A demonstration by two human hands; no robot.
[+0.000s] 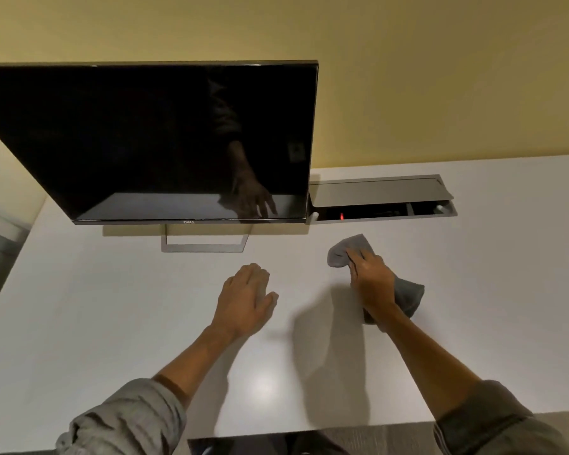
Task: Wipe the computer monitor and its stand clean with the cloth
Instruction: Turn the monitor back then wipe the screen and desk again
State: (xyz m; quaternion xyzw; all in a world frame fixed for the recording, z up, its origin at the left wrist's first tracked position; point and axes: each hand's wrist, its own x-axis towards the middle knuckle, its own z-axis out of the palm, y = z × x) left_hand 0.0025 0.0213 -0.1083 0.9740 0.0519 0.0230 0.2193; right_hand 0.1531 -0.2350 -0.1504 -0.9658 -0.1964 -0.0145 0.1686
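Both your arms reach forward, bare from the rolled grey sleeves to the wrists. Your left hand [245, 298] is held palm down with the fingers straight and close together, thumb out to the right side, holding nothing. The left forearm runs up from the lower left at a slant. Your right hand [372, 279] is further forward and to the right, well apart from the left one, back of the hand up, fingers curled round a grey cloth [347, 251] that bunches out ahead of the knuckles and hangs out again behind the wrist. The right forearm comes in from the lower right corner.
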